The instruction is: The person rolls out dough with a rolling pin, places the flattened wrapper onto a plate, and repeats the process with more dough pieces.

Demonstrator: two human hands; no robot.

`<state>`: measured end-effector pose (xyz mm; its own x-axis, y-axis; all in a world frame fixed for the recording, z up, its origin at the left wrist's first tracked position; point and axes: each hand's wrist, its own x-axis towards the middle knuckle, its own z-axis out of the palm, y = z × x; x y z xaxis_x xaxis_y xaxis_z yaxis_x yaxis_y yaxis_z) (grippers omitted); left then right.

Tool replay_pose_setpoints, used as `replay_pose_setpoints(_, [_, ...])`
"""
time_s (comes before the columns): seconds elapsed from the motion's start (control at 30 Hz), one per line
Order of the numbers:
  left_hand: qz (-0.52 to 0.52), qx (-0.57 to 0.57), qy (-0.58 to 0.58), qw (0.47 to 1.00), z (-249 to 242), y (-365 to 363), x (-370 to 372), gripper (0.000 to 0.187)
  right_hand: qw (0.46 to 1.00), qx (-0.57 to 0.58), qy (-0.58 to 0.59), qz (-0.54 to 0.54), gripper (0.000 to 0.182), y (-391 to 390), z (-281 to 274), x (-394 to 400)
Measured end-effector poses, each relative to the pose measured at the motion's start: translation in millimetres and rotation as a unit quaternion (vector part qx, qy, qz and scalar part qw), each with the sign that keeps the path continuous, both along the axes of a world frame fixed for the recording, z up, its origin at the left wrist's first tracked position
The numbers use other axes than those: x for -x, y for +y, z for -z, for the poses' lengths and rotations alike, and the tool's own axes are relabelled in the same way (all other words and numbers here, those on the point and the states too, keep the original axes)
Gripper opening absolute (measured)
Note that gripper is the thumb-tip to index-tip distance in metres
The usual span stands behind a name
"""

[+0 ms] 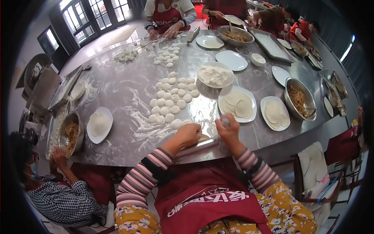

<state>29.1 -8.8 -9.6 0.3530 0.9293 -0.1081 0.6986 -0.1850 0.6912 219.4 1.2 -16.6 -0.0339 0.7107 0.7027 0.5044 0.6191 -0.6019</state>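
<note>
Steel counter [128, 93], floured all over, spreads out ahead of me with other aproned people working round its far edge. I seem to be rolling a dumpling wrapper: my left hand [187, 134] is pressed down, closed over a rolling pin [196, 146] at the near edge, and my right hand [229, 130] pinches a small piece of dough [226, 121]. Dough balls [170, 103] lie just beyond my left hand; finished wrappers sit on a plate [251, 102] beyond my right. Next I'd judge a steady roll is needed. My fingers hide most of the dough and the pin's middle.
</note>
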Motion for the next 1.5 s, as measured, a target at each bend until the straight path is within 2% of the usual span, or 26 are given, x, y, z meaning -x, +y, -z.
replay_pose_setpoints(0.03, [0.016, -0.014, 0.001, 1.0, 2.0, -0.9, 2.7, 0.013, 0.999, -0.03, -0.038, 0.002, 0.019, -18.8, -9.6, -7.4])
replay_pose_setpoints(0.1, [-0.012, -0.012, -0.026, 1.0, 9.4, -1.5, 7.7, 0.012, 0.984, 0.122, 0.126, -0.031, 0.02, -43.2, 2.1, -14.0])
replay_pose_setpoints(0.13, [-0.008, 0.009, -0.051, 0.999, 3.9, -5.8, 8.4, 0.011, 0.984, 0.125, 0.126, -0.031, 0.02, -37.3, 0.8, -12.3])
replay_pose_setpoints(0.2, [0.003, 0.04, -0.067, 0.997, -0.5, -15.9, 5.7, 0.011, 1.0, -0.015, 0.011, 0.024, 0.019, -17.8, -6.1, -1.8])
replay_pose_setpoints(0.23, [-0.015, 0.016, -0.041, 0.999, -4.0, -16.1, 0.7, 0.012, 0.994, 0.064, 0.083, 0.013, 0.018, -5.6, -8.0, 7.5])
replay_pose_setpoints(0.33, [-0.012, -0.016, -0.012, 1.0, -5.8, -5.7, -6.1, 0.013, 0.994, 0.042, 0.096, -0.019, 0.019, 18.6, -9.4, 18.4])
replay_pose_setpoints(0.47, [0.032, 0.027, 0.02, 0.999, -4.8, -3.0, -1.3, 0.014, 0.995, 0.071, 0.076, -0.009, 0.019, -18.6, -2.2, -3.4])
replay_pose_setpoints(0.53, [-0.002, 0.026, -0.022, 0.999, 4.5, -8.3, 5.9, 0.013, 0.991, 0.094, 0.091, -0.017, 0.02, -35.5, 0.9, -12.9])
replay_pose_setpoints(0.6, [-0.029, 0.026, -0.053, 0.998, 8.8, -12.5, 13.2, 0.012, 0.999, -0.012, -0.042, 0.014, 0.02, -43.2, -0.6, -15.8])
replay_pose_setpoints(0.63, [-0.019, 0.031, -0.047, 0.998, 0.6, -17.8, 13.2, 0.013, 0.993, 0.081, 0.084, 0.007, 0.018, -35.5, -4.2, -6.8])
replay_pose_setpoints(0.7, [0.008, 0.028, -0.035, 0.999, -5.6, -15.9, 12.5, 0.015, 0.993, 0.075, 0.091, 0.004, 0.017, -6.6, -11.5, 8.4])
replay_pose_setpoints(0.77, [-0.026, 0.011, -0.002, 1.0, 0.7, -8.1, 13.3, 0.014, 0.993, 0.036, 0.109, -0.017, 0.017, 19.1, -7.3, 21.9])
replay_pose_setpoints(0.8, [-0.016, 0.012, -0.009, 1.0, 0.8, -6.3, 15.7, 0.018, 0.999, -0.001, 0.033, -0.001, 0.017, 26.1, 4.4, 20.5])
replay_pose_setpoints(0.87, [0.002, 0.076, -0.013, 0.997, -3.9, -8.4, 16.8, 0.02, 0.999, -0.023, 0.026, -0.007, 0.019, 14.2, 14.1, 9.5])
replay_pose_setpoints(0.97, [0.027, 0.181, -0.116, 0.976, -3.8, -9.5, 17.6, 0.017, 0.996, 0.016, 0.072, -0.048, 0.023, -29.2, -4.1, -12.0])
replay_pose_setpoints(1.0, [0.03, 0.178, -0.113, 0.977, -8.1, -3.7, 12.3, 0.017, 0.996, 0.027, 0.063, -0.054, 0.023, -39.2, -2.0, -16.3])
replay_pose_setpoints(1.03, [0.031, 0.196, -0.159, 0.967, -14.0, 0.6, 4.5, 0.015, 0.999, 0.008, 0.0, -0.046, 0.02, -48.0, -5.2, -20.9])
replay_pose_setpoints(1.1, [0.032, 0.211, -0.203, 0.955, -22.2, 13.7, -16.0, 0.012, 0.982, 0.107, 0.12, -0.097, 0.017, -56.4, -10.5, -22.9])
replay_pose_setpoints(1.23, [-0.008, 0.176, -0.28, 0.944, -43.3, 66.5, -68.3, 0.012, 0.979, 0.1, 0.131, -0.118, 0.015, -52.6, -11.6, -25.1])
replay_pose_setpoints(1.27, [-0.014, 0.225, -0.377, 0.898, -39.9, 84.8, -75.5, 0.016, 0.979, 0.102, 0.128, -0.123, 0.015, -51.7, -10.5, -25.1])
replay_pose_setpoints(1.3, [-0.012, 0.224, -0.376, 0.899, -35.9, 95.8, -77.9, 0.016, 0.979, 0.103, 0.125, -0.127, 0.015, -50.0, -10.4, -24.4])
replay_pose_setpoints(1.37, [-0.198, 0.182, -0.4, 0.876, -42.2, 106.1, -85.9, 0.021, 0.978, 0.103, 0.126, -0.129, 0.015, -48.2, -12.1, -25.5])
replay_pose_setpoints(1.4, [-0.201, 0.144, -0.287, 0.925, -20.4, 119.1, -72.1, 0.022, 0.977, 0.099, 0.13, -0.135, 0.016, -48.2, -11.4, -25.7])
replay_pose_setpoints(1.43, [-0.2, 0.144, -0.284, 0.926, -13.2, 118.9, -63.6, 0.022, 0.976, 0.096, 0.136, -0.14, 0.016, -47.7, -10.8, -24.5])
replay_pose_setpoints(1.47, [-0.183, -0.017, -0.065, 0.981, -7.7, 115.8, -56.0, 0.023, 0.978, 0.085, 0.131, -0.136, 0.017, -46.8, -10.4, -23.7])
replay_pose_setpoints(1.5, [-0.151, -0.178, 0.158, 0.959, -1.9, 114.4, -47.3, 0.024, 0.978, 0.083, 0.135, -0.136, 0.017, -45.4, -10.5, -23.0])
